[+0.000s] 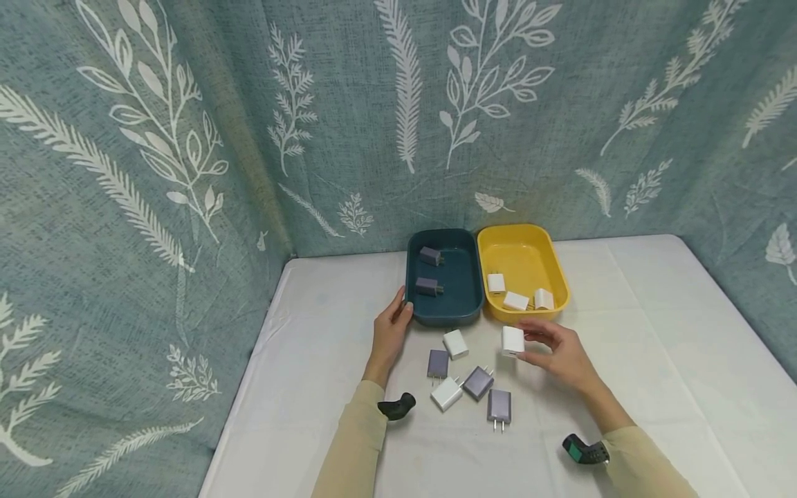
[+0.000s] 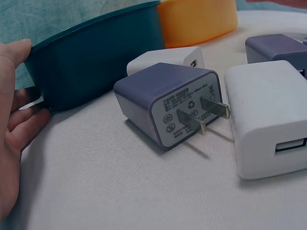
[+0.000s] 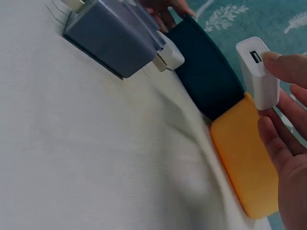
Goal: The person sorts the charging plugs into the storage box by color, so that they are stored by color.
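Note:
My right hand (image 1: 563, 356) pinches a white USB wall charger (image 1: 513, 340) between thumb and fingers, above the table just in front of the yellow bin (image 1: 521, 256). The USB port of this charger faces the camera in the right wrist view. At the dark teal bin (image 1: 463, 280), my left hand (image 1: 389, 339) touches the outer left side near the front corner, its fingers relaxed along the wall. Two purple-grey chargers (image 1: 428, 286) lie inside the teal bin. Several white chargers (image 1: 516, 301) lie in the yellow one.
On the white cloth before the bins lie purple-grey chargers (image 1: 499, 407) and white chargers (image 1: 447, 393), some with prongs showing. The two bins stand side by side against a blue-green leaf-patterned curtain (image 1: 349, 138). Dark wrist devices (image 1: 585, 451) sit by both sleeves.

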A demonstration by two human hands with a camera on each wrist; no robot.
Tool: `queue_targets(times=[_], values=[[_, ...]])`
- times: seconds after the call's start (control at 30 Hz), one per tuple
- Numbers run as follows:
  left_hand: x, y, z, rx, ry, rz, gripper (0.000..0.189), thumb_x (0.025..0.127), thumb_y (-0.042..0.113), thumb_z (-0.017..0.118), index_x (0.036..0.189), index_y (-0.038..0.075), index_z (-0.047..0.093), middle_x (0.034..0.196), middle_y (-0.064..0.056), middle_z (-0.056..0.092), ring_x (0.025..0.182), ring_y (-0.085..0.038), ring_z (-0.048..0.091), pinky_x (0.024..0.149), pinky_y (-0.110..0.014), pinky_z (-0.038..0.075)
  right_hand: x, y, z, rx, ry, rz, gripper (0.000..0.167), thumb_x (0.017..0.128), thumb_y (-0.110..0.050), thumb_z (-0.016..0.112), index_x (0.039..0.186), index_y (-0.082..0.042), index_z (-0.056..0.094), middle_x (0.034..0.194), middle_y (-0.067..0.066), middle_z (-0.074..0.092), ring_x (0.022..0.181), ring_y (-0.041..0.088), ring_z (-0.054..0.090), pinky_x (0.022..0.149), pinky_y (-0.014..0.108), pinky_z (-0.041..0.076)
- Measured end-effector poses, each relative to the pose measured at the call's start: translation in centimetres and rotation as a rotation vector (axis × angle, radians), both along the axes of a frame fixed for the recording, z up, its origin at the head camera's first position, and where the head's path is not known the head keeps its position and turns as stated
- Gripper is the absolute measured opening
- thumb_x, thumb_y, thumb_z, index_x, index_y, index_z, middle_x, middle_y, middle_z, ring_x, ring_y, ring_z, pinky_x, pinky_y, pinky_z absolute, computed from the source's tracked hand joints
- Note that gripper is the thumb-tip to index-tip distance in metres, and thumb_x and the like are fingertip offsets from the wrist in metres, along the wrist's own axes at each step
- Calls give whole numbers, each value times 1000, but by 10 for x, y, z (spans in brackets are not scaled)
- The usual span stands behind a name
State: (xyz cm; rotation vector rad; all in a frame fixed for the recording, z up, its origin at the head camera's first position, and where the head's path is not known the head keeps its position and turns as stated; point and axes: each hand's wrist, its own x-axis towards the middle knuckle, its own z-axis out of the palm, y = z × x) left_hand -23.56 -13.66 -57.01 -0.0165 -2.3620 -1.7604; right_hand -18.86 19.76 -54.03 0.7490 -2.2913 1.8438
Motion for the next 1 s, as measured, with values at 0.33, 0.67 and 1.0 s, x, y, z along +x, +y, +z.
queue_targets(times=[0.33,0.67,1.0], values=[[19,4,36,-31,-7,-36,49,102,24,52,148,9,42,152,-10,41,138,-28,44,113,-41,40,-8,0,14,21,24,-160,52,75,7,78,123,7,59,118,27,64,99,-6,60,87,13,54],[8,1,17,-3,-10,-25,50,101,28,53,148,13,42,153,-6,41,139,-24,44,114,-39,39,-21,-5,29,65,23,-321,51,75,4,80,122,6,61,119,25,66,96,-7,58,85,12,53],[0,0,-2,-13,19,14,49,100,37,54,146,25,45,151,1,45,137,-20,47,113,-38,40,-43,-3,30,61,-2,-408,48,76,1,80,120,3,62,118,22,67,93,-3,58,83,9,53]])
